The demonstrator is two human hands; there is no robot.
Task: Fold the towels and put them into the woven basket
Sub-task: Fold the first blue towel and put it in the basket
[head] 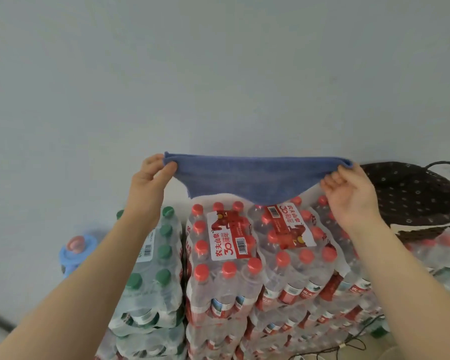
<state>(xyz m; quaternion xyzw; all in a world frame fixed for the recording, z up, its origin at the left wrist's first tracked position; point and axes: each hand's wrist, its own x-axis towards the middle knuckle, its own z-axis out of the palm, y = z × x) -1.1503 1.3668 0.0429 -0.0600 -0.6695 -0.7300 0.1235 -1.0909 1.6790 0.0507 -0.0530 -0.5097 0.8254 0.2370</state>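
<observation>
Fingers (170, 167) of my left hand (151, 178) pinch one top corner of the blue towel (255, 178); my right hand (348, 193) is closed on the opposite top corner. The towel hangs in the air just above the red-capped bottle packs (234, 245), its lower edge sagging to a shallow point over them, apparently doubled along the top.

Orientation: the long axis runs level from hand to hand, top edge taut and horizontal, faces turned toward me and the wall (218, 74). The woven basket (411, 196) sits on the packs just past the right end of the towel.

Risks, in my judgement:
- Both holds are at the very corners; a layer could slip free of either pinch and open the fold.
- The shrink-wrapped packs under the towel are bumpy, so a fold laid there may skew.
- The basket appears tilted; a push while loading might shift it.
</observation>
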